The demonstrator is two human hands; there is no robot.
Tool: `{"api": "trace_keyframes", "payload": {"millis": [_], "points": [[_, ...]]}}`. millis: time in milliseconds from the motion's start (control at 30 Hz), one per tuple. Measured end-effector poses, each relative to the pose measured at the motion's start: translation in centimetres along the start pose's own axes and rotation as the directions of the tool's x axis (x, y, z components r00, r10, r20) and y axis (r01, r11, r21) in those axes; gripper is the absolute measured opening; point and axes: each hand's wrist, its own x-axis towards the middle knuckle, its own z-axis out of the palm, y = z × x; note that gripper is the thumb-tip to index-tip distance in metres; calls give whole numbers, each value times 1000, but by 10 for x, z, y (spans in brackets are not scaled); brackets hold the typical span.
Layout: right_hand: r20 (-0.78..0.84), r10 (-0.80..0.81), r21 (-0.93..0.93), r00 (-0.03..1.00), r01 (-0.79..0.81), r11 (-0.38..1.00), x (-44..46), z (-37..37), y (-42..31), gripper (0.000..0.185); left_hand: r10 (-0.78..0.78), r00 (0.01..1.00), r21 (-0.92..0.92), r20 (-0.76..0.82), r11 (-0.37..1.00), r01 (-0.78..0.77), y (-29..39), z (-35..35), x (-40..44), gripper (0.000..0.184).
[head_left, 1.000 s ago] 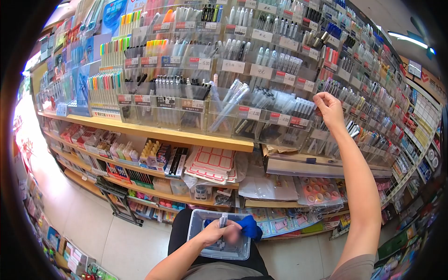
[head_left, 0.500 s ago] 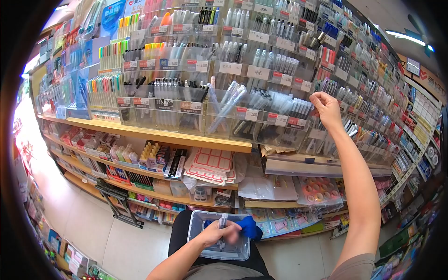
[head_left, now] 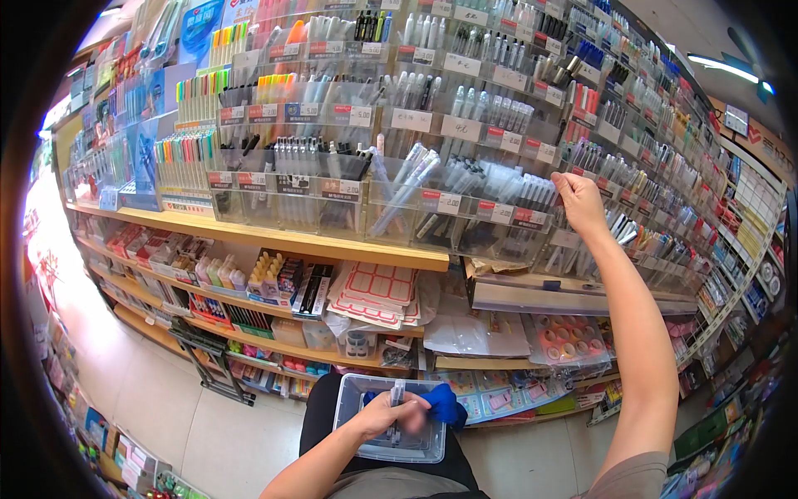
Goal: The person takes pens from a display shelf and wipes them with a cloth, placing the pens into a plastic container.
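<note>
My right hand is raised to the pen display. Its fingers are pinched at the right end of a row of light-capped pens in a clear pocket; what is between the fingertips is hidden. On my lap rests a translucent plastic box. My left hand lies over it with curled fingers, beside an upright clear strip. Part of that hand is blurred, so its grip cannot be made out. A blue cloth hangs over the box's right edge.
Tiered clear pockets of pens and price tags fill the rack ahead. Below runs a wooden shelf edge above red-bordered label sheets and rolls of tape. A black folding frame stands on the floor at left.
My right hand has lowered slightly, and its fingers have closed more tightly beside the pens. My left hand and the box have stayed in place.
</note>
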Motion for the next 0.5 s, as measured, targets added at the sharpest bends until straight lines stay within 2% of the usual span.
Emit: {"api": "trace_keyframes", "payload": {"millis": [33,233,333,467,500], "points": [[-5,-6,-58,1000,6,998,-1,-1,-1,43,1,1000,-4,0,1000,-1,0,0,0,32],[-25,-31,-19,999,31,999,-2,2,-4,40,0,1000,-8,19,1000,1,-3,0,2,28],[28,59,-137,998,-55,989,0,-2,-4,38,3,999,-20,36,1000,-2,-5,-2,4,28],[-149,-101,-61,984,93,994,-4,-1,-17,34,0,1000,-24,8,1000,1,0,2,1,31],[-218,-124,-99,968,104,990,-6,0,-21,32,12,1000,-16,16,1000,-11,-1,1,2,30]]}}
